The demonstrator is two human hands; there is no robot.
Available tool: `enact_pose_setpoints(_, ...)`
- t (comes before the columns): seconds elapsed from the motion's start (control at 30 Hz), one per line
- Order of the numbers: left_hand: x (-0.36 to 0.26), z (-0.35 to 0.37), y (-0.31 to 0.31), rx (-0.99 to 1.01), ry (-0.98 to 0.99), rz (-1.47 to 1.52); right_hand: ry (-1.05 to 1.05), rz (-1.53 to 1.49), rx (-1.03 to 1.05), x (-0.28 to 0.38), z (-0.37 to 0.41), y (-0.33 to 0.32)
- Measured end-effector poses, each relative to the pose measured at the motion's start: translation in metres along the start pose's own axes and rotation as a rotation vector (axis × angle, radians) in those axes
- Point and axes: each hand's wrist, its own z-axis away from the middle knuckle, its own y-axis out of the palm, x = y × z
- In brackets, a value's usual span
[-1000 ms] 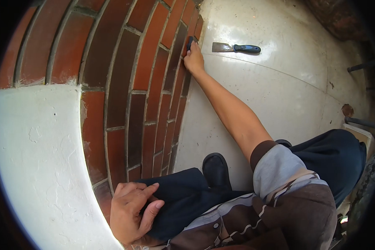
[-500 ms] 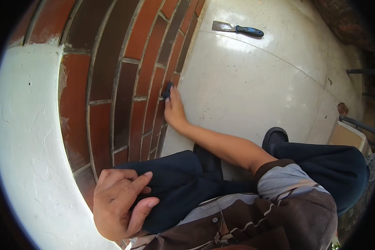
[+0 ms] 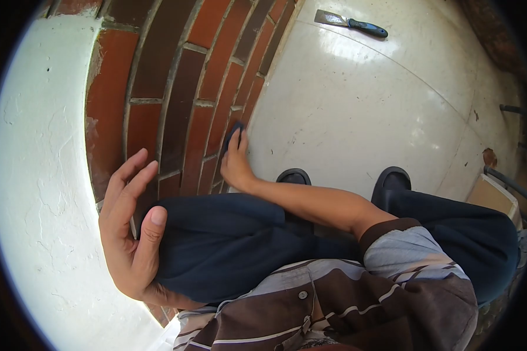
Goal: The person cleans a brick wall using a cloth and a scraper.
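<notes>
At the far left stands a smooth, white-painted wall section point(image 3: 41, 175). Beside its edge, the left hand point(image 3: 129, 228) is held up near the knee of the dark navy trousers point(image 3: 228, 234), its fingers loosely bent, the thumb well away from them and the palm bare of any object. Behind it runs a wall of red and dark brown bricks point(image 3: 143, 126) with grey mortar joints. Against its lowest bricks, near the floor's wall-side edge, is a small, dark blue, flat piece point(image 3: 232, 132); its material is hard to tell. The right hand point(image 3: 237, 164) has hold of it with the fingers closed over it, pressing it to the brick face.

Next come the black left shoe point(image 3: 294, 175) and the glossy cream floor point(image 3: 345, 111). Further along the floor, out from its wall-side edge, lies a scraper with a flat metal blade and a black-and-blue handle point(image 3: 351, 23), blade end towards the bricks. The black right shoe point(image 3: 392, 177) and a pale, flat-sided panel point(image 3: 493, 196) come last.
</notes>
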Motion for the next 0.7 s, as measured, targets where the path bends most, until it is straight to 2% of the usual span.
enact_pose_setpoints(0.07,-0.001,-0.002,0.003,0.002,0.017,-0.001,0.151,0.035,0.174,0.011,0.021,-0.006)
enact_pose_setpoints(0.17,-0.003,0.0,0.002,0.016,0.02,-0.011,0.389,-0.206,0.332,0.028,-0.031,-0.059)
enact_pose_setpoints(0.2,-0.003,0.001,0.002,0.012,0.01,-0.011,0.218,-0.21,0.026,-0.001,-0.053,-0.047)
enact_pose_setpoints(0.27,-0.002,0.007,0.0,-0.001,-0.002,-0.013,-0.047,-0.25,-0.174,0.007,-0.111,-0.09)
enact_pose_setpoints(0.3,-0.002,0.009,-0.001,-0.009,0.0,-0.015,-0.203,-0.213,-0.353,0.021,-0.136,-0.113)
enact_pose_setpoints(0.37,-0.002,0.013,-0.002,-0.026,-0.005,-0.016,-0.266,-0.25,-0.468,0.038,-0.168,-0.142)
enact_pose_setpoints(0.47,0.002,0.011,-0.002,-0.05,-0.025,0.014,-0.12,-0.081,-0.117,0.03,-0.146,-0.123)
enact_pose_setpoints(0.53,0.002,0.008,0.001,-0.065,-0.075,0.064,-0.208,0.106,-0.187,-0.022,-0.105,-0.051)
enact_pose_setpoints(0.57,0.0,0.006,0.002,-0.062,-0.081,0.066,-0.095,0.122,-0.039,-0.019,-0.072,-0.035)
enact_pose_setpoints(0.63,-0.002,0.005,0.002,-0.049,-0.1,0.067,0.024,0.08,0.113,-0.018,-0.015,-0.014)
enact_pose_setpoints(0.7,-0.001,0.004,0.003,-0.053,-0.082,0.061,0.07,0.087,0.092,-0.021,-0.016,-0.011)
